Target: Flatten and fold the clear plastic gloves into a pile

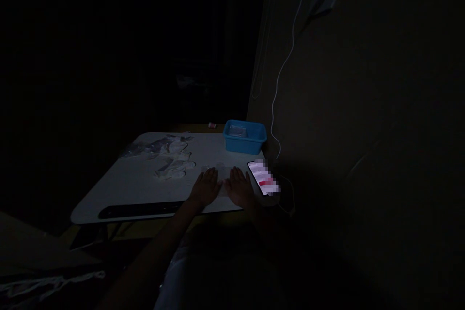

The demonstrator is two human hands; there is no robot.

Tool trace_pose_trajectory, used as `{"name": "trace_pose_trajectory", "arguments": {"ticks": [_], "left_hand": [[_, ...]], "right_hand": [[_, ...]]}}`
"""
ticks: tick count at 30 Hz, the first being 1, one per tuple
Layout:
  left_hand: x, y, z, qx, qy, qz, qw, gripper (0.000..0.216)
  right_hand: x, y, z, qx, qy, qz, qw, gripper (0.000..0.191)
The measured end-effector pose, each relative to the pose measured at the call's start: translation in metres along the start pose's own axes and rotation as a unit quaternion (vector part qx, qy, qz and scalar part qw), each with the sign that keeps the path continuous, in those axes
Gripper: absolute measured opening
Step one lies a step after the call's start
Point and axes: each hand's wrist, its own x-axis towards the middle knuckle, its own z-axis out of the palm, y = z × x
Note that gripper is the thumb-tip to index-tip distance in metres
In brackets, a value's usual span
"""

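Both hands lie flat, side by side, near the front edge of a white table [127,186]. Under my left hand [206,186] and my right hand [239,186] is a clear plastic bag [223,190], partly covered by the fingers; the dim light hides its details. The fingers of each hand are stretched out and grip nothing. Just right of my right hand lies a phone [259,178] with its screen lit. Left of my left hand are several white cloth-like pieces [172,164], too dark to name surely.
A blue basket [245,145] at the back right holds a clear packet [237,131]. Crumpled clear plastic [140,149] lies at the back left. A black slot strip [141,209] runs along the front edge. A white cable [278,85] hangs from a wall socket.
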Motion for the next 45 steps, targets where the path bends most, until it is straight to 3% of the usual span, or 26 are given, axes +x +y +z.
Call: {"name": "trace_pose_trajectory", "arguments": {"ticks": [7,14,22,26,34,40,45], "left_hand": [[-0.006,-0.021,0.004,-0.01,0.036,-0.032,0.999,0.051],[-0.006,-0.019,0.004,0.011,0.036,-0.058,0.998,0.051],[-0.006,-0.02,0.006,0.001,0.036,-0.057,0.998,0.052],[-0.005,-0.02,0.006,-0.012,0.038,-0.066,0.997,0.051],[-0.006,-0.021,0.008,-0.012,0.052,-0.058,0.997,0.049],[-0.006,-0.02,0.009,-0.009,0.06,-0.058,0.996,0.05],[-0.007,-0.018,0.006,-0.009,0.062,-0.061,0.996,0.051]], "right_hand": [[-0.001,0.001,0.0,-0.007,0.003,-0.004,1.0,0.056],[-0.002,0.002,0.002,0.0,0.011,-0.007,1.0,0.054],[0.003,0.01,-0.001,0.048,0.048,0.063,0.996,0.05],[0.007,-0.001,-0.006,0.038,0.045,0.013,0.998,0.047],[0.024,-0.029,-0.004,0.015,-0.038,-0.09,0.995,0.052],[0.019,-0.011,0.007,0.004,-0.036,-0.082,0.996,0.052],[0.013,0.003,0.008,-0.009,-0.018,-0.023,1.0,0.051]]}}
